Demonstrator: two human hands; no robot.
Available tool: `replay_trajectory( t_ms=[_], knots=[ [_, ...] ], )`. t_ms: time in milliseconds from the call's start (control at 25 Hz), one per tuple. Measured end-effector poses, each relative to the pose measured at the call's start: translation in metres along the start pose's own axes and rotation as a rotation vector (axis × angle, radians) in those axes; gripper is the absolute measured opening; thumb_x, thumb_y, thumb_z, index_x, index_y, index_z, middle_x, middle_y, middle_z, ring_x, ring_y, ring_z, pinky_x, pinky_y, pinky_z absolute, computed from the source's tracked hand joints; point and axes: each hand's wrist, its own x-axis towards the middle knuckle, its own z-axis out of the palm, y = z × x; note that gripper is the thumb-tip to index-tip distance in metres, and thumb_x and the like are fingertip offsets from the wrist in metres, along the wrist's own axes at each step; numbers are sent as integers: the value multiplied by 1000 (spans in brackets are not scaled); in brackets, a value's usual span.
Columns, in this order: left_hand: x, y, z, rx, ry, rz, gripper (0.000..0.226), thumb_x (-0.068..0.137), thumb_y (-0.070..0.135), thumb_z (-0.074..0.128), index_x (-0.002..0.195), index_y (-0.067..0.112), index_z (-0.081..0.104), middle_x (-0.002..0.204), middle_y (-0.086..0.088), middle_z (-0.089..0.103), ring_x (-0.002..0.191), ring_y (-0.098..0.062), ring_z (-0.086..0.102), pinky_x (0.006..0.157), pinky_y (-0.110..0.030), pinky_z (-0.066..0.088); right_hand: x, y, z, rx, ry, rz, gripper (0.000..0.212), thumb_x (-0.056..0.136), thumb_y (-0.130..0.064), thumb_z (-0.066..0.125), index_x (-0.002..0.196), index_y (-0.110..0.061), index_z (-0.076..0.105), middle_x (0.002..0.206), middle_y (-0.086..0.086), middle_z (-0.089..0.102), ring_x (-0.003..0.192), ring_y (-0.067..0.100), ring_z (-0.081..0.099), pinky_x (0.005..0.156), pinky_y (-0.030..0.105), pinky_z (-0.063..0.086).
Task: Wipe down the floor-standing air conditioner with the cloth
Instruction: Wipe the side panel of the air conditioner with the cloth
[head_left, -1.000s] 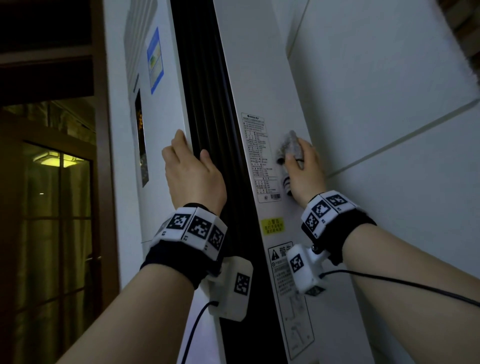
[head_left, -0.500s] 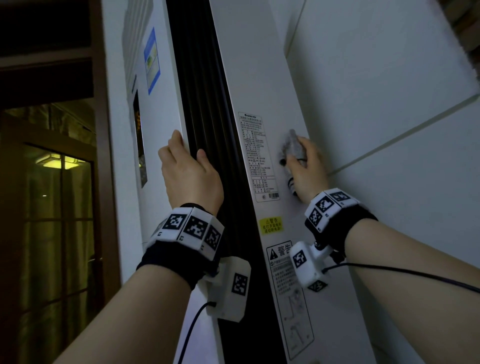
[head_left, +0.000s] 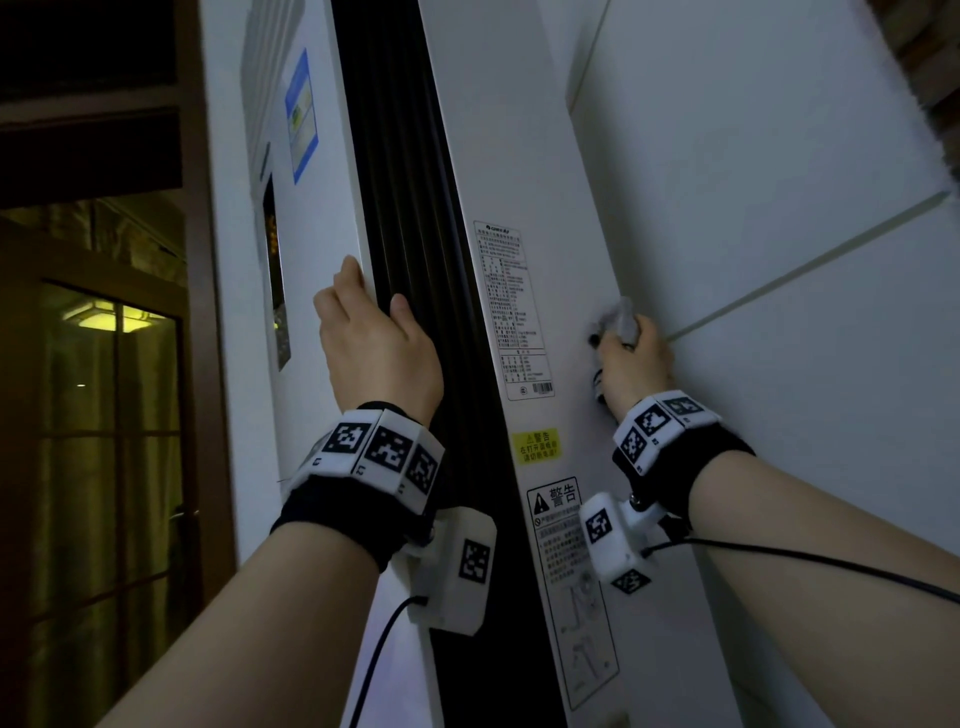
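The tall white air conditioner (head_left: 498, 156) fills the middle of the view, with a black vertical slot between its front panel and its side panel. My left hand (head_left: 376, 353) grips the edge of the front panel, fingers curled round it and thumb at the slot. My right hand (head_left: 631, 364) holds a bunched pale cloth (head_left: 621, 322) against the rear edge of the side panel, close to the wall. Most of the cloth is hidden under the fingers.
A white tiled wall (head_left: 779, 234) stands right behind the unit, leaving a narrow gap. Labels (head_left: 514, 312) and a yellow warning sticker (head_left: 536, 446) are on the side panel. A dark wooden door with glass panes (head_left: 104, 415) is at the left.
My right hand with the cloth has slid slightly toward the rear edge of the side panel. My left hand has kept its grip on the front panel edge.
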Motion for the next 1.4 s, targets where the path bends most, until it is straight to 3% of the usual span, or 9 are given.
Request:
replay_trajectory(
  t_ms=[120, 280, 440, 600, 720, 880, 1040, 1160, 1400],
  knots=[
    [-1, 0, -1, 0, -2, 3, 50, 99, 17, 43, 146, 7, 27, 142, -12, 34, 128, -25, 37, 98, -18, 19, -13, 2, 1, 154, -51, -160, 37, 91, -21, 54, 127, -23, 48, 133, 8, 46, 116, 22, 50, 100, 38, 43],
    [0, 0, -2, -6, -12, 0, 51, 100, 18, 42, 147, 7, 26, 143, -11, 33, 129, -24, 36, 100, -19, 19, -16, 3, -1, 26, -4, -1, 42, 93, -32, 47, 134, -27, 42, 141, 7, 38, 122, 28, 44, 105, 39, 35],
    [0, -2, -2, -24, -26, 9, 51, 100, 17, 41, 147, 7, 24, 144, -11, 32, 130, -22, 35, 100, -16, 19, -34, -2, 7, 111, -85, -336, 34, 93, -24, 53, 127, -20, 51, 139, 5, 38, 128, 22, 39, 109, 34, 31],
    [0, -2, -2, -49, -40, -1, 50, 101, 17, 39, 148, 8, 23, 145, -11, 30, 131, -21, 35, 103, -18, 21, -29, -5, 6, 102, -8, -175, 35, 95, -27, 49, 128, -20, 50, 136, 2, 41, 123, 23, 44, 109, 43, 34],
    [-1, -2, -3, -51, -44, -9, 51, 101, 18, 39, 149, 10, 23, 146, -10, 30, 131, -22, 35, 105, -22, 23, -39, -6, 11, 93, -53, -310, 37, 92, -25, 55, 129, -19, 52, 137, 3, 42, 127, 20, 41, 111, 40, 31],
    [-3, -3, -3, -70, -53, -23, 50, 102, 18, 38, 149, 12, 22, 148, -10, 28, 133, -22, 34, 107, -24, 25, -42, -12, 7, 93, -13, -236, 36, 93, -25, 53, 129, -18, 51, 136, 4, 43, 125, 21, 42, 110, 41, 32],
    [-3, -3, -5, -100, -58, -31, 49, 102, 16, 36, 149, 12, 24, 147, -11, 29, 132, -21, 36, 107, -25, 27, -67, -13, 14, 76, -107, -419, 41, 92, -22, 57, 132, -22, 49, 143, 4, 36, 129, 14, 32, 112, 28, 22],
    [-2, -5, -6, -141, -70, -48, 49, 102, 13, 34, 149, 14, 24, 148, -9, 29, 133, -20, 37, 108, -27, 28, -69, -18, 15, 112, -63, -396, 42, 91, -21, 58, 132, -19, 49, 141, 5, 38, 131, 19, 34, 113, 32, 25],
    [-7, -14, -8, -232, -140, -68, 51, 102, 12, 31, 151, 13, 16, 158, -2, 17, 145, -13, 14, 117, -25, 9, -82, -21, 17, 89, -157, -429, 42, 91, -23, 59, 132, -24, 50, 147, 4, 32, 135, 22, 30, 115, 36, 24]
  ],
)
